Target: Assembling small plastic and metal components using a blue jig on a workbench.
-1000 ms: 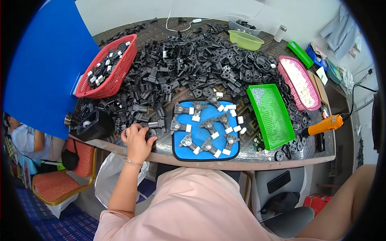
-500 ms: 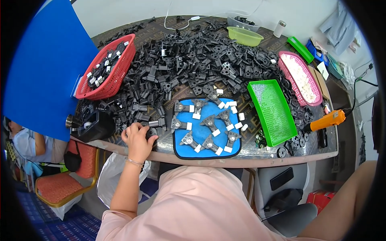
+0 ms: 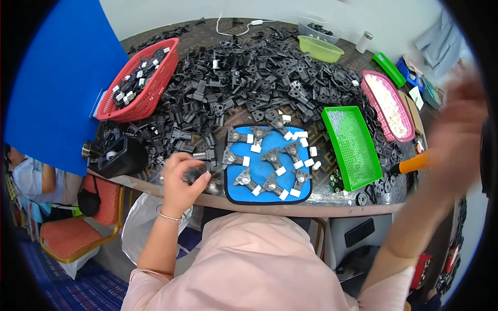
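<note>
Left hand (image 3: 179,182) curling fingers around small black part (image 3: 196,175), blue mat (image 3: 267,194) just beside fingertips; right hand (image 3: 456,137) blurring, grip unclear.

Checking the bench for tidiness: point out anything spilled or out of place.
Black plastic parts lie loose in a heap across most of the table, outside the red basket. A few white clips sit off the blue mat. Nothing looks damaged.

Right arm raised into view; left hand shifted

The right hand (image 3: 459,132), absent from the earlier views, now appears as a motion-blurred shape raised at the right edge, above the orange tool handle (image 3: 415,163). The left hand (image 3: 179,181), previously resting flat at the table edge (image 3: 342,210), now curls its fingers over small black parts (image 3: 199,173).
</note>
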Tool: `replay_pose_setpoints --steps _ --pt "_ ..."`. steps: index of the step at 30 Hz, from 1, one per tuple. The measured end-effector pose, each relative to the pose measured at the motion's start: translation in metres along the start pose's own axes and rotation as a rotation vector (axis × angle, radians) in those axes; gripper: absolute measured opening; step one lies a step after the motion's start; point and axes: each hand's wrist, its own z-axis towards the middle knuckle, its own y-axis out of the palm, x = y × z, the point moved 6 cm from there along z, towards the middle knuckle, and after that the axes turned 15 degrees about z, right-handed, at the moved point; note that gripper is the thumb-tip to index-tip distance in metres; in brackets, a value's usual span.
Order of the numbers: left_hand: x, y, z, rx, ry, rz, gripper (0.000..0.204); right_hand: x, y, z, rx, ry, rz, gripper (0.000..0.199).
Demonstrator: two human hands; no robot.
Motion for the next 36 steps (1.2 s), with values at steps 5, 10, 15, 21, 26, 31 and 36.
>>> replay_pose_setpoints --steps 5,10,15,21,26,31,36 --pt "0.046 0.060 0.000 -0.604 -0.386 -1.707 0.041 0.025 0.132 -0.088 -0.583 0.158 0.057 0.068" --pt "0.069 0.073 -0.010 -0.774 -0.551 -1.844 0.034 0.030 0.170 -0.110 -0.613 0.084 -0.024 0.065" --pt "0.076 0.081 -0.009 -0.814 -0.498 -1.908 0.035 0.034 0.166 -0.109 -0.596 0.083 -0.018 0.061" --pt "0.070 0.077 -0.013 -0.665 -0.429 -1.671 0.036 0.058 0.141 -0.101 -0.484 0.184 -0.053 0.053" --pt "0.034 0.058 -0.017 -0.436 -0.308 -1.032 0.022 0.111 0.089 -0.121 -0.472 0.384 -0.608 0.049" --pt "0.021 0.050 -0.026 -0.388 -0.359 -1.013 0.016 0.120 0.120 -0.131 -0.525 0.387 -0.591 0.051" --pt "0.014 0.049 -0.032 -0.380 -0.343 -0.998 0.016 0.121 0.130 -0.133 -0.608 0.448 -0.654 0.055"
